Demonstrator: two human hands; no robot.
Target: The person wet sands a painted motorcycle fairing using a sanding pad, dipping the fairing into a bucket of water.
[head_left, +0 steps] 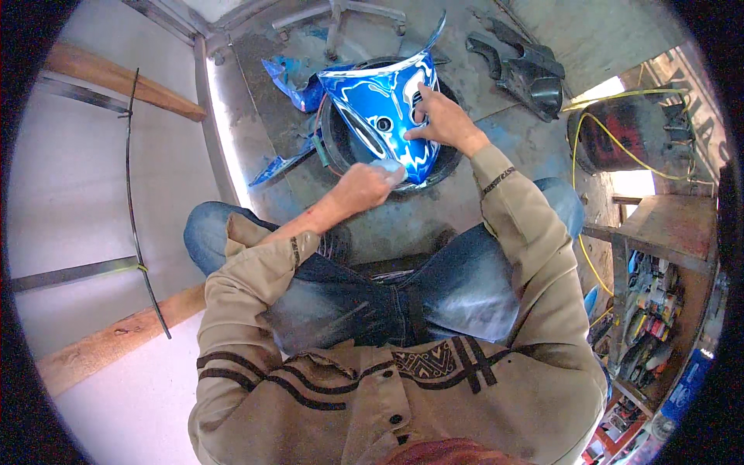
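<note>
A glossy blue plastic body panel [368, 93] with white worn patches and a round hole rests on a round black tub or tire [339, 151]. My left hand [363, 188] is closed around a pale blue-grey pad [395, 170], which touches the panel's lower tip. What the pad is made of is hard to tell. My right hand [449, 124] lies on the panel's right side, thumb and fingers spread across its surface. Part of the panel's right edge is hidden under that hand.
Further blue panel pieces [285, 160] lie left of the tub. Black molded parts [523, 70] are on the floor at far right. A metal stand base [335, 23] is behind. A dark drum [620, 132] with a yellow hose and a cluttered wooden shelf [666, 225] stand at right.
</note>
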